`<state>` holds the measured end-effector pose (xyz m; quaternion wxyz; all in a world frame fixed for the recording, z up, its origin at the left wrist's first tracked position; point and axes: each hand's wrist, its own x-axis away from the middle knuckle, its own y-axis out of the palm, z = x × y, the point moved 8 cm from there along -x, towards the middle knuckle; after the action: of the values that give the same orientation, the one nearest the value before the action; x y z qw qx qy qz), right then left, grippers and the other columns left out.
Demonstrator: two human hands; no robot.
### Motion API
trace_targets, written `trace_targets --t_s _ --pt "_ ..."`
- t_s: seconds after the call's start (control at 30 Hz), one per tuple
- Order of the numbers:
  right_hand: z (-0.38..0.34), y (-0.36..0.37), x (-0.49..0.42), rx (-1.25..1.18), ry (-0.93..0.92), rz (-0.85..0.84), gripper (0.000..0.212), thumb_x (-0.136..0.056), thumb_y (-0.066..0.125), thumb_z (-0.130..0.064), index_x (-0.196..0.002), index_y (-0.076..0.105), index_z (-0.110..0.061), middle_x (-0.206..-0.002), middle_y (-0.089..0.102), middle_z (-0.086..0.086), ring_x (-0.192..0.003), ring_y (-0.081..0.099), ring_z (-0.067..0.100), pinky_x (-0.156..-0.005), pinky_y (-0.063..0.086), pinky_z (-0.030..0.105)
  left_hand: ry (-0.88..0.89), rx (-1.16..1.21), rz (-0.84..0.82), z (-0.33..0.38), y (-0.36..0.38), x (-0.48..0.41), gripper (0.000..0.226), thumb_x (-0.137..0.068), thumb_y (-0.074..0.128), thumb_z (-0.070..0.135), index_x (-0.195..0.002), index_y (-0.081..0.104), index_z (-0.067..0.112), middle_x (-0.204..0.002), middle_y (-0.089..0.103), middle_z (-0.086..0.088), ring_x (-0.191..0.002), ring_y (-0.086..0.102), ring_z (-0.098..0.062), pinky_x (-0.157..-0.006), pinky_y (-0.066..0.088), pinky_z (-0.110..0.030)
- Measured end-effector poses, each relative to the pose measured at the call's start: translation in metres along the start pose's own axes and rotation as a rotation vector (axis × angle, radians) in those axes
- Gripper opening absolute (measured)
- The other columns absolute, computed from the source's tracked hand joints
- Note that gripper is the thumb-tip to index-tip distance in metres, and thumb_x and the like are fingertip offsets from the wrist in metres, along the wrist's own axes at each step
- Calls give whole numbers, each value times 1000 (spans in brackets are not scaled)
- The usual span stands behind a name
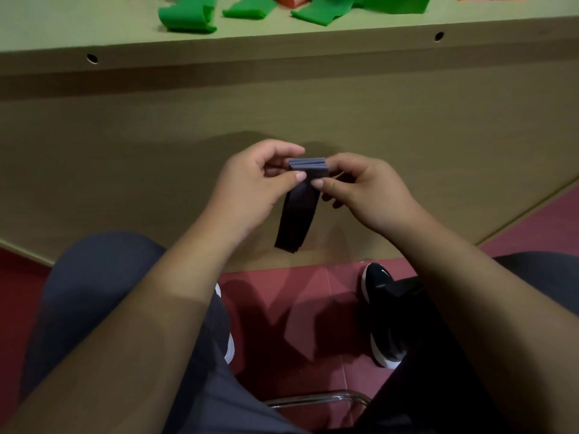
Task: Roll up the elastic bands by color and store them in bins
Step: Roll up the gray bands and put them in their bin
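Note:
A dark grey elastic band (297, 214) is held in front of the table's front panel, below the tabletop. Its top part is wound into a small flat roll (308, 166); the loose tail hangs straight down. My left hand (253, 186) pinches the roll's left end between thumb and fingers. My right hand (366, 189) pinches its right end the same way. Several green bands (188, 15) and an orange band (293, 0) lie loose on the tabletop at the far top edge. No bin is in view.
The wooden table edge (282, 45) runs across the top, with a tall front panel (125, 151) below it. My knees, black shoes (380, 311) and a metal chair rail (316, 397) are over the red tiled floor.

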<state>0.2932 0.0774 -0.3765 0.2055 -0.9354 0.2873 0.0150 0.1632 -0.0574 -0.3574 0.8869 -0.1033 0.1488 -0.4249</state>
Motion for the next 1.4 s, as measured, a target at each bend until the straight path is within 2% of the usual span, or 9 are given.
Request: trace_targets --t_s 0.13,0.23,0.33,0.43,0.7,0.87,1.03,1.23,1.4 --pt "0 -1 1 -35 13 11 14 -94 80 -10 -103 80 -21 -84 77 -17 -78 67 -3 -76 53 19 -59 49 62 -12 -5 -3 26 -88 83 11 -112 77 19 -96 76 5 -90 70 -7 -92 59 -34" --pt "-2 -6 2 24 7 44 11 -94 81 -14 -104 81 -20 -97 81 -7 -91 71 3 -89 57 30 -80 49 82 -15 -2 -1 20 -91 81 10 -110 78 16 -92 77 5 -83 69 -9 -89 61 -40" --pt "-2 -7 2 57 17 55 10 -94 80 -14 -97 78 -24 -93 78 4 -84 68 9 -88 60 44 -56 52 88 -10 1 0 19 -92 79 8 -108 80 17 -90 76 4 -82 66 -9 -86 61 -41" --pt "-1 -4 3 -60 50 43 6 -97 76 -7 -101 76 -11 -94 75 20 -84 69 19 -84 64 56 -29 76 81 -6 3 0 25 -93 76 4 -99 78 29 -85 76 12 -82 68 -7 -78 62 -36" --pt "-6 -9 4 -153 69 81 8 -99 74 -6 -100 76 -14 -87 71 3 -80 69 16 -72 67 42 89 68 11 11 9 3 12 -98 74 14 -109 76 14 -98 73 9 -91 64 -3 -87 53 -25" --pt "-6 -8 7 -148 96 103 8 -97 75 -4 -100 72 2 -91 73 22 -80 69 19 -73 67 49 18 157 60 5 11 4 5 -99 73 18 -103 75 15 -97 72 1 -90 66 -9 -82 61 -40" --pt "-5 -6 6 -169 113 88 6 -96 74 -4 -100 71 0 -98 70 29 -80 69 22 -78 65 55 -35 224 54 1 10 2 4 -99 74 18 -102 76 17 -98 73 -2 -90 66 -13 -75 58 -35" --pt "-3 -2 6 -279 156 56 13 -96 72 -4 -91 73 -16 -83 69 3 -75 66 18 -70 59 40 -149 343 10 -7 15 2 13 -90 76 20 -102 75 24 -102 73 -2 -95 68 -20 -84 54 -41" --pt "-5 0 6 -274 144 48 12 -99 71 -5 -111 74 -6 -84 67 10 -75 64 16 -66 56 32 -189 375 -6 -9 18 3 11 -97 74 33 -103 74 23 -103 72 -11 -94 68 -23 -81 54 -38"
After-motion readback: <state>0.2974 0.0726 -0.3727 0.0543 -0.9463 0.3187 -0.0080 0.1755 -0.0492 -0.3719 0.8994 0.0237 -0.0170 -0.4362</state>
